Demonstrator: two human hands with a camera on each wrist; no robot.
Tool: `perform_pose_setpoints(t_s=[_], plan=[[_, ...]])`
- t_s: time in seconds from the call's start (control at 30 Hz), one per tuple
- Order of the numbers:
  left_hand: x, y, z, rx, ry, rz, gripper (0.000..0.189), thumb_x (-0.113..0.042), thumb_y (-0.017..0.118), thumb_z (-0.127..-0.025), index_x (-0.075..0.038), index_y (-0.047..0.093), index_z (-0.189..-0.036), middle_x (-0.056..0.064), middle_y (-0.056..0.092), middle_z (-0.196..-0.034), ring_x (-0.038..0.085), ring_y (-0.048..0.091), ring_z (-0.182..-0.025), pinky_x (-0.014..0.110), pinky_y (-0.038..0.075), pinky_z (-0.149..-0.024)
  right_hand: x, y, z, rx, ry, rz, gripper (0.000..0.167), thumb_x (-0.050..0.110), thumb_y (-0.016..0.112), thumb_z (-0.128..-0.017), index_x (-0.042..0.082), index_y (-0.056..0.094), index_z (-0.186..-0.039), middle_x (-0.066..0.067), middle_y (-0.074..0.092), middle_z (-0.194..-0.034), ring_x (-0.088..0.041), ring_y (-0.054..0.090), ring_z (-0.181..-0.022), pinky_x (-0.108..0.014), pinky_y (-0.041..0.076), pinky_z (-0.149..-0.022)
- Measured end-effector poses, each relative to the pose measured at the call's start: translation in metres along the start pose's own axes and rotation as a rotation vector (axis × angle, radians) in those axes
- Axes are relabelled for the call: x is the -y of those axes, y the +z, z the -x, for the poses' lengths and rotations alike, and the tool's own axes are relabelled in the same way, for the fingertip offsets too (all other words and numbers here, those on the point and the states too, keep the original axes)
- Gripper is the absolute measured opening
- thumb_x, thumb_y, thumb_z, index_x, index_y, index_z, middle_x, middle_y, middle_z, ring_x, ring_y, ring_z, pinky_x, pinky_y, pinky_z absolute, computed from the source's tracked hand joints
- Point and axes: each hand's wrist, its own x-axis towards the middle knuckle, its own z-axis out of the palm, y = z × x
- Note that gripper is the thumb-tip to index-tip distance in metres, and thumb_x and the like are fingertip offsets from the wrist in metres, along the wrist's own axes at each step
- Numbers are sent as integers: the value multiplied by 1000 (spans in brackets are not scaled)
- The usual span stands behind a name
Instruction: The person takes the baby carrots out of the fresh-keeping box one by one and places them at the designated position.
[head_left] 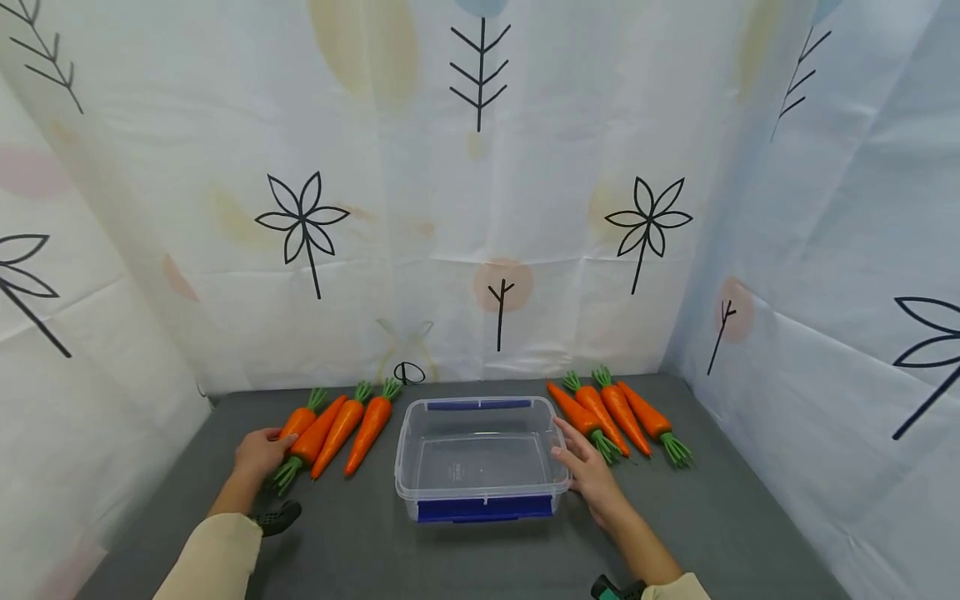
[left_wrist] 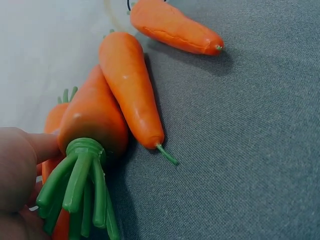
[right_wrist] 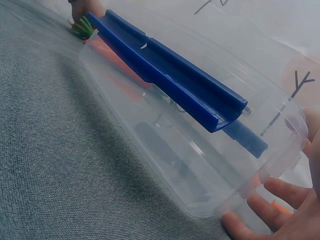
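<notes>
A clear plastic food container [head_left: 483, 487] with blue clips [right_wrist: 170, 70] on its long sides stands mid-table. I cannot tell whether a lid covers it. At its right end, my right hand [head_left: 588, 475] grips the edge, with fingers [right_wrist: 280, 200] spread along the end wall. On the left lie several orange carrots with green stems, including a thick front one [left_wrist: 92, 120] and a slimmer one [left_wrist: 132, 85] beside it. My left hand [head_left: 258, 457] holds the outermost left carrot [head_left: 298, 422], its fingertips partly hidden between that carrot and the thick one.
To the right of the container lies another group of several carrots [head_left: 618, 408]. Grey cloth [head_left: 375, 550] covers the table. Patterned white curtains [head_left: 420, 208] close off the back and both sides.
</notes>
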Motion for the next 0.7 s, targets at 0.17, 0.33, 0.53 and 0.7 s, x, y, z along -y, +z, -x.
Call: perform_pose_setpoints(t_s=[0.17,0.33,0.53,0.7], plan=[[2,-1,1,14,-24,49,62,-34,53,-99,17,43,-132,40,41,-133,52,42,-117,59,36,-97,0,-1,-2,5,-2,-8,54,23,59,-98,20,41,-149,-26,41,-144,-42,44,-125,-53,51,-84],[2,-4,4,18,-38,78,64,-38,52,-99,14,42,-136,37,41,-135,51,42,-119,58,38,-97,0,0,-3,9,16,-6,55,22,59,-98,19,41,-149,-26,43,-141,-42,46,-123,-53,52,-83],[2,-5,8,-2,-5,92,64,-40,49,-100,11,40,-139,36,42,-137,50,42,-120,58,37,-98,7,-4,-4,28,51,52,55,26,60,-98,21,41,-149,-24,44,-141,-41,47,-123,-54,51,-84],[-1,-7,12,-26,5,107,65,-43,48,-100,7,40,-140,35,41,-137,50,41,-120,59,38,-96,18,-18,-5,109,49,97,55,27,55,-100,15,38,-151,-27,41,-143,-43,47,-125,-51,52,-86]])
